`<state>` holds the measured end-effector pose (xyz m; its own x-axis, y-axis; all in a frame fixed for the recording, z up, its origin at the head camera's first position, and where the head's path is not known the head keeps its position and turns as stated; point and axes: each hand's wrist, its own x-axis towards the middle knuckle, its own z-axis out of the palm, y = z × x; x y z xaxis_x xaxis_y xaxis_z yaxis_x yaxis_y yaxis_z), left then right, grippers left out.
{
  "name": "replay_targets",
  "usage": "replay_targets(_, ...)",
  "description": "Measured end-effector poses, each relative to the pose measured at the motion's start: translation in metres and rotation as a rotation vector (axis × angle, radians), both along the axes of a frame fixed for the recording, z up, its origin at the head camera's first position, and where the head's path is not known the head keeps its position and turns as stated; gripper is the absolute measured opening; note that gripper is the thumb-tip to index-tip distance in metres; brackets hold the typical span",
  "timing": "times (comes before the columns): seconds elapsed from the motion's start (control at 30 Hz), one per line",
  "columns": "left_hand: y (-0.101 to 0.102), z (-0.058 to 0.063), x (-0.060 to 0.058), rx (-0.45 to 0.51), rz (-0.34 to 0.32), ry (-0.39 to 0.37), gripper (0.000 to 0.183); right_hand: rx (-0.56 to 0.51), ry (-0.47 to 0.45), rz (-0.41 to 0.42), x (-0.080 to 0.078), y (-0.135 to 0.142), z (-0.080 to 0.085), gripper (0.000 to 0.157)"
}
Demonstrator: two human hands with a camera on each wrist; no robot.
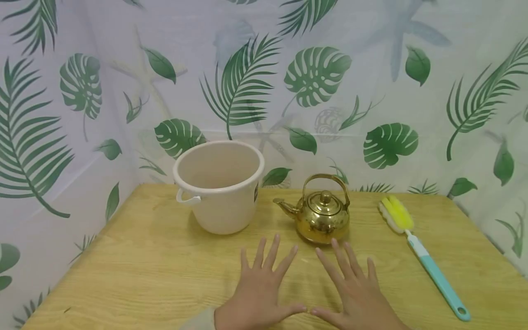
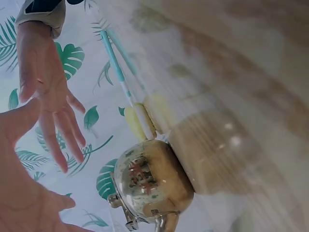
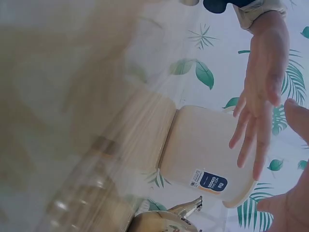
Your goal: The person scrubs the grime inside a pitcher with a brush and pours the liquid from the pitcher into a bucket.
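Note:
Both hands are held over the front of the wooden table with fingers spread and nothing in them. The left hand (image 1: 257, 286) is in front of the bucket and kettle; its thumb tip is close to that of the right hand (image 1: 356, 293). Just beyond the fingertips stands a shiny brass kettle (image 1: 323, 224), its spout to the left, its lid on and its handle raised. To its left is a cream plastic bucket (image 1: 224, 208), upright, with a white handle hanging at its side. The bucket's label (image 3: 212, 181) shows in the right wrist view.
A cleaning brush (image 1: 433, 270) with a yellow and white sponge head and a turquoise handle lies on the right of the wooden table (image 1: 136, 275). A white curtain (image 1: 255, 91) printed with green leaves hangs behind and along the sides.

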<state>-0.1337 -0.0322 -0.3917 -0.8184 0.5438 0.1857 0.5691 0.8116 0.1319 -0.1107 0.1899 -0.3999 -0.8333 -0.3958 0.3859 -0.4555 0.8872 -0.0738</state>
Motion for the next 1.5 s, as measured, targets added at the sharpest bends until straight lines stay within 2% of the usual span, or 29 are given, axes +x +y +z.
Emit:
replay_targets(0.27,-0.004,0.003,-0.013,0.075,-0.064,0.134,0.094,-0.032,0.020,-0.026,-0.004,0.002,0.006,0.103)
replay_targets(0.5,-0.005,0.013,-0.024,0.122,-0.164,0.151,0.099,-0.030,0.096,0.012,-0.014,0.005,0.011,0.101)
replay_targets(0.77,-0.002,0.031,-0.042,0.073,-0.313,0.284,0.095,-0.032,0.238,0.119,-0.031,0.010,0.022,0.091)
replay_targets(0.9,0.000,0.036,-0.051,0.030,-0.359,0.362,0.087,-0.038,0.302,0.170,-0.039,0.016,0.029,0.085)
replay_targets(1.07,0.003,0.041,-0.065,-0.002,-0.340,0.435,0.081,-0.023,0.334,0.209,-0.053,0.023,0.039,0.078)
replay_targets(1.37,0.013,0.053,-0.090,-0.007,-0.147,0.521,0.079,-0.008,0.407,0.244,-0.085,0.034,0.056,0.076)
replay_targets(1.5,0.017,0.054,-0.098,0.015,-0.100,0.523,0.075,-0.019,0.453,0.251,-0.099,0.035,0.059,0.071)
